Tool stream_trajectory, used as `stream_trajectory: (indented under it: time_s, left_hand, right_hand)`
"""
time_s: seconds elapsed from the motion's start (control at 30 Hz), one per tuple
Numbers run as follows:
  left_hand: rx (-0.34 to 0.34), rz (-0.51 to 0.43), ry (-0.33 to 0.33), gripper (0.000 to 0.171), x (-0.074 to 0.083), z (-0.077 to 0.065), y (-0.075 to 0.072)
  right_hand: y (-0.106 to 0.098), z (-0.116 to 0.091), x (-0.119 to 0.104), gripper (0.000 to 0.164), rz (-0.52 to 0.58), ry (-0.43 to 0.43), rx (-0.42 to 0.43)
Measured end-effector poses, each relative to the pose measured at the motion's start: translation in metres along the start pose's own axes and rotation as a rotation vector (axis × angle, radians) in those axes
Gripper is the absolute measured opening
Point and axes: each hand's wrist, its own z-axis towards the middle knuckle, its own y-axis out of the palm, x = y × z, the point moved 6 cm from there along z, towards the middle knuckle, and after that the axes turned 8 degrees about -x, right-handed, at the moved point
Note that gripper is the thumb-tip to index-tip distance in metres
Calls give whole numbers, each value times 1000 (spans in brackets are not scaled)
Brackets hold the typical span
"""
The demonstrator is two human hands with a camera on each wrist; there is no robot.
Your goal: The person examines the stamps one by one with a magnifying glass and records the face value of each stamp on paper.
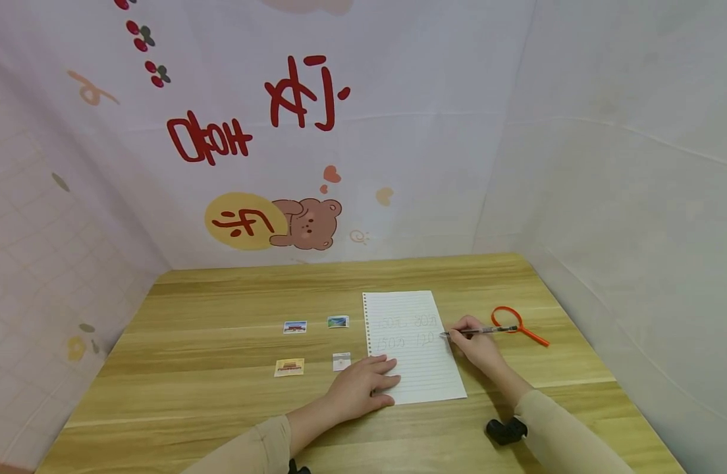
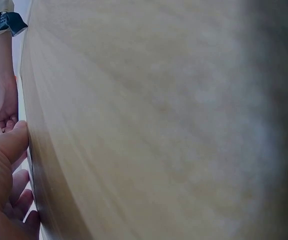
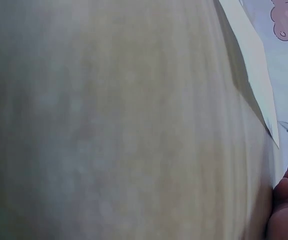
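Note:
A sheet of lined paper [image 1: 419, 375] with punched holes along its left edge lies on the wooden table, two rows of handwritten figures across its upper half. My right hand [image 1: 479, 345] pinches a pen [image 1: 488, 330], its tip at the end of the second row. In the right wrist view the pen's tip [image 3: 286, 126] shows close over the edge of the paper [image 3: 256, 65]. With fingers spread, my left hand [image 1: 360, 385] rests on the lower left part of the sheet. In the left wrist view, the left thumb [image 2: 14, 140] lies along the tabletop.
Several small picture cards lie left of the paper, among them a yellow one [image 1: 289, 367] and a pale one [image 1: 342, 361] near my left hand. An orange-rimmed magnifying glass [image 1: 534, 337] lies right of my right hand. A printed cloth [image 1: 411, 164] hangs behind the table.

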Motion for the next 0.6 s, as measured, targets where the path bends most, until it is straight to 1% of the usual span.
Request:
stream_trajectory:
  time_s: [0.23, 0.4, 0.6]
  left_hand:
    - [13, 3, 12, 43, 0, -1, 0]
    - [15, 11, 11, 43, 0, 0, 1]
    - [10, -6, 3, 43, 0, -1, 0]
  right_hand:
    - [1, 0, -1, 4, -8, 10, -11]
    - [3, 0, -1, 5, -14, -10, -8]
    - [4, 0, -4, 4, -33, -25, -16]
